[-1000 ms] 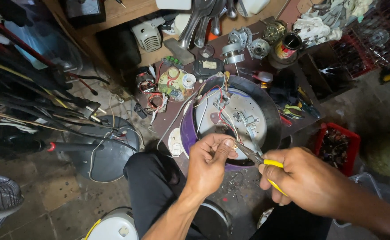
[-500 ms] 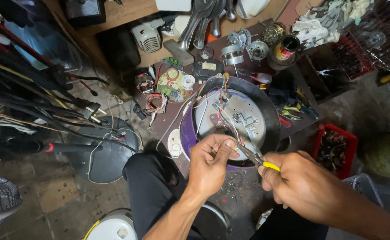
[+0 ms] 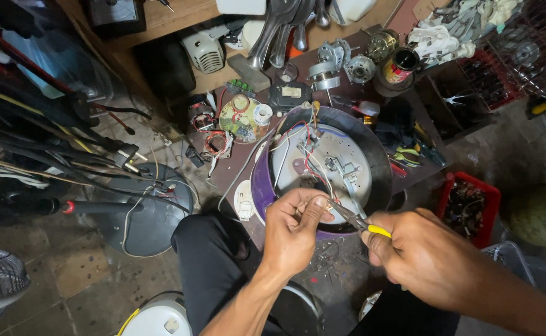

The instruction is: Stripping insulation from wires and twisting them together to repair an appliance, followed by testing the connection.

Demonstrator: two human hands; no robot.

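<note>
The right hand (image 3: 431, 258) has brought the yellow-handled pliers (image 3: 357, 221) closer; their tip now meets a wire end (image 3: 328, 205) pinched by the left hand (image 3: 295, 233) over the round appliance base (image 3: 323, 168).

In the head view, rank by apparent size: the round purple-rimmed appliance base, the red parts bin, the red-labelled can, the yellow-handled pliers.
Largest to smallest:
1. Round purple-rimmed appliance base
2. Red parts bin
3. Red-labelled can and yellow-handled pliers: unsure, since the right hand hides most of the pliers.
</note>
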